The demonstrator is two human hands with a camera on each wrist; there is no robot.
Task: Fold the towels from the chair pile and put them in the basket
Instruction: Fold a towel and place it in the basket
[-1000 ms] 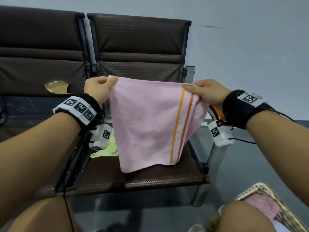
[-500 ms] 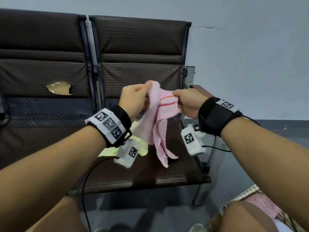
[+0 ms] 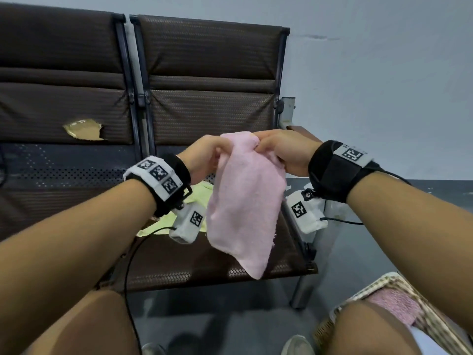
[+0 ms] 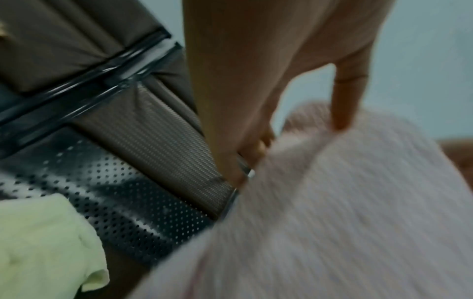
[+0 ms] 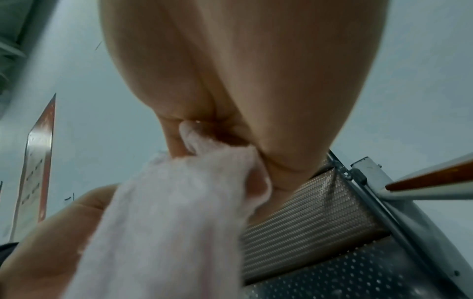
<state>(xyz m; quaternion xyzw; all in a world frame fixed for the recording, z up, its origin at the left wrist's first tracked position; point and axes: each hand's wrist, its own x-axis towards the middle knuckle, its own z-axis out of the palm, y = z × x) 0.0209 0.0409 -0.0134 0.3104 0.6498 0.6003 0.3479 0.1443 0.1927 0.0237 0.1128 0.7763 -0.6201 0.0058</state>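
Observation:
A pink towel (image 3: 243, 201) hangs folded in the air above the brown chair seat (image 3: 194, 265). My left hand (image 3: 207, 157) pinches its top left edge and my right hand (image 3: 279, 152) grips its top right edge, the two hands close together. The towel's lower corner droops toward the seat's front edge. In the left wrist view my left hand (image 4: 256, 121) has its fingers on the blurred pink towel (image 4: 332, 222). The right wrist view shows my right hand (image 5: 230, 131) pinching a bunch of the pink towel (image 5: 166, 212). A pale green towel (image 3: 179, 216) lies on the seat behind my left wrist.
A woven basket (image 3: 399, 285) stands on the floor at the lower right, holding a pink towel (image 3: 394, 306). A second chair (image 3: 61, 98) with a torn backrest adjoins on the left. A wooden armrest (image 3: 299, 130) sticks out past my right hand. My knees fill the bottom corners.
A second ago the towel was stretched wide between my hands. They came together and doubled it; now it hangs as a narrow folded panel with the striped side turned inward.

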